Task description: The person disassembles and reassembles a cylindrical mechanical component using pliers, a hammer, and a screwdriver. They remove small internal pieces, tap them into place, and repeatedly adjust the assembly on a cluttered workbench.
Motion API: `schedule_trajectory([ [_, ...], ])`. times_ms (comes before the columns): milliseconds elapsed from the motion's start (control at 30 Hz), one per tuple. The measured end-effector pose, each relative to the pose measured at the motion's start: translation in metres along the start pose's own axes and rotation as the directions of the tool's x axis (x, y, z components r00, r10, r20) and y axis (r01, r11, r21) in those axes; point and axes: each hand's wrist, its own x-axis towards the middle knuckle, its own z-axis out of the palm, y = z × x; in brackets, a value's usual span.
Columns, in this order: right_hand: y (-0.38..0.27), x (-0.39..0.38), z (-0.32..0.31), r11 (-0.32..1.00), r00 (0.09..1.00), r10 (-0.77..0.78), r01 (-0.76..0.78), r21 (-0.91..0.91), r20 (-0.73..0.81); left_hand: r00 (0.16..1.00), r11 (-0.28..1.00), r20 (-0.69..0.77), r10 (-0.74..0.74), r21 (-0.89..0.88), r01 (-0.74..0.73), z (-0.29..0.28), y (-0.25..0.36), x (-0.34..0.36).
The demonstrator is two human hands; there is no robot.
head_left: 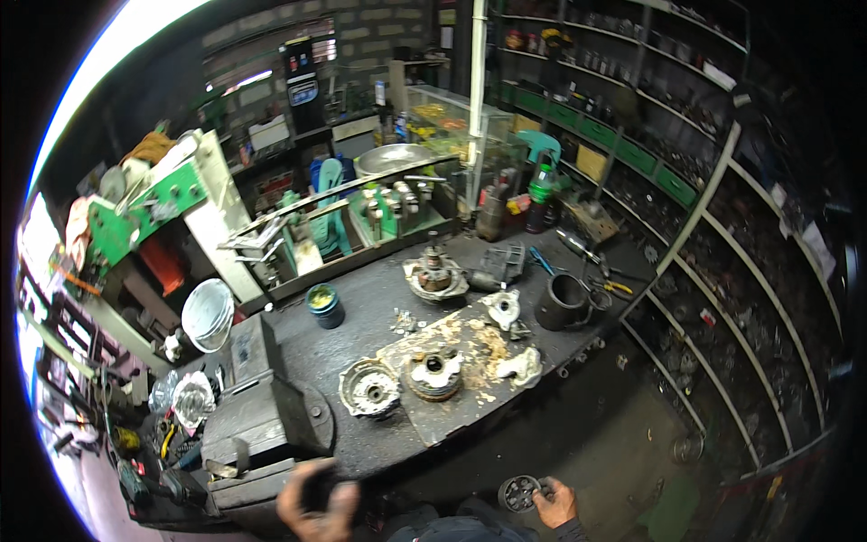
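Note:
In my right hand, held low in front of my body, is a round metal part with several openings in its face. Thumb and fingers grip its right rim. My left hand hovers beside the vise, smeared by motion, thumb and fingers apart around a dark gap. On the workbench ahead lie a round ribbed metal housing and a second round metal assembly with a hole in its middle. Smaller cast metal pieces rest to their right. Farther back stands another metal assembly.
A large bench vise occupies the bench's left end. Behind it stands a blue tin. At the right are a dark metal mug-like container, yellow-handled pliers and a bottle. Shelving full of parts lines the right side.

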Motion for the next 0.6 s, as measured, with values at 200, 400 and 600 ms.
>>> schedule_trajectory([
  [200, -0.023, 0.024, -0.084, 0.978, 0.974, -0.206, 0.206, -0.003, -0.093, 0.536, 0.998, 0.844, -0.008, 0.044, -0.054, 0.171, 0.015, -0.024],
  [400, -0.053, 0.080, -0.117, 0.969, 0.970, -0.240, 0.242, 0.043, -0.035, 0.338, 0.968, 0.924, 0.181, -0.106, -0.229, 0.273, -0.001, -0.053],
  [600, -0.055, 0.175, -0.140, 0.982, 0.987, -0.151, 0.156, 0.103, -0.052, 0.231, 1.000, 0.973, -0.008, 0.006, 0.009, 0.359, -0.052, -0.024],
])
